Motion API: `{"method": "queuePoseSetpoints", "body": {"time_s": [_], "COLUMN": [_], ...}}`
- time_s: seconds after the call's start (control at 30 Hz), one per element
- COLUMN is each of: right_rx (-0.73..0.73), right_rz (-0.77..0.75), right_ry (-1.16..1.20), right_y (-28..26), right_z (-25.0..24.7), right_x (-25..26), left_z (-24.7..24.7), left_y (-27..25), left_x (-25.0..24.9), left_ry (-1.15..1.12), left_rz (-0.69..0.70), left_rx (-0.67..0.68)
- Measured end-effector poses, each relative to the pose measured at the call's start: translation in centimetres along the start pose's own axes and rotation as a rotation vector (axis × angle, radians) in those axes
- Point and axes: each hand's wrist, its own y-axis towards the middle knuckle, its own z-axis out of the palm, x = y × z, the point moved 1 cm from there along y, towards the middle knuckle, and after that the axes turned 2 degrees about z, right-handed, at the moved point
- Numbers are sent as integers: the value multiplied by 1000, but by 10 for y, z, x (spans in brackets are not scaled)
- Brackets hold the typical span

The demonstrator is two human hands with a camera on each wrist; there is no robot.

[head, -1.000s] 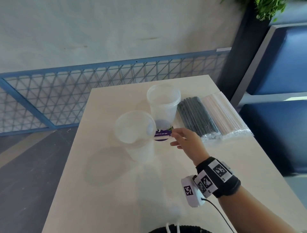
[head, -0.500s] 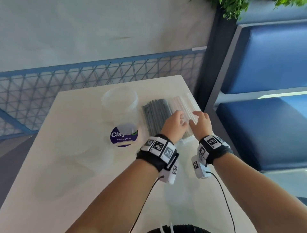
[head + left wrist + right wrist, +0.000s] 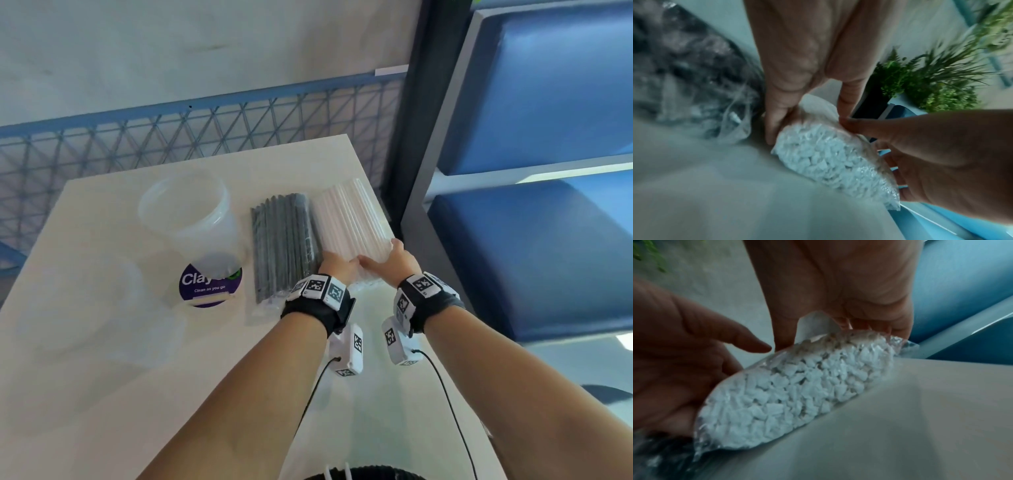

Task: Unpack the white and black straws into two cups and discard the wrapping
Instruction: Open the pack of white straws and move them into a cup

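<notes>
A clear-wrapped pack of white straws [image 3: 349, 219] lies at the table's right edge, beside a wrapped pack of black straws [image 3: 284, 246]. Both hands grip the near end of the white pack: my left hand [image 3: 337, 269] from the left, my right hand [image 3: 390, 262] from the right. The left wrist view shows my left hand [image 3: 807, 116] with thumb and fingers round the white pack [image 3: 830, 159] and the black pack [image 3: 684, 81] to its left. In the right wrist view my right hand [image 3: 838, 331] clasps the white pack [image 3: 797, 386] from above. A clear cup [image 3: 186, 219] stands left of the black straws.
A second clear cup [image 3: 89, 301] shows only faintly at the near left. A purple round label [image 3: 210, 284] lies at the first cup's base. The table [image 3: 102, 394] ends just right of the white pack, with blue seats [image 3: 531, 257] beyond. A blue mesh rail [image 3: 171, 137] runs behind.
My right hand left the purple label by the cup and went to the white straw pack. My left hand came into view and took hold of the same pack.
</notes>
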Motion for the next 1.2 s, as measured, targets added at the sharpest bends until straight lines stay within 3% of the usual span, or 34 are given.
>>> {"method": "queuePoseSetpoints", "body": {"time_s": [0.23, 0.43, 0.6, 0.73, 0.83, 0.93, 1.03, 1.2], "right_rx": [-30, -117, -79, 28, 210, 315, 324, 204], "right_rz": [-16, -111, -188, -324, -249, -281, -265, -169], "right_ry": [164, 423, 472, 590, 888, 1023, 1092, 1308], "right_y": [-10, -29, -62, -100, -130, -154, -170, -179], "right_z": [3, 8, 14, 11, 3, 5, 22, 46], "right_x": [-15, -33, -16, 28, 56, 69, 74, 71], "left_z": [-8, -15, -37, -60, -72, -82, -85, -102], "left_y": [-8, -32, -60, -91, -111, -126, -129, -140], "left_x": [10, 11, 20, 41, 63, 90, 122, 148], "left_ry": [3, -236, -380, -166, 47, 245, 375, 524], "left_rz": [44, 253, 463, 650, 751, 841, 1004, 1022], "left_rx": [-20, 10, -19, -140, -220, -293, -346, -249]}}
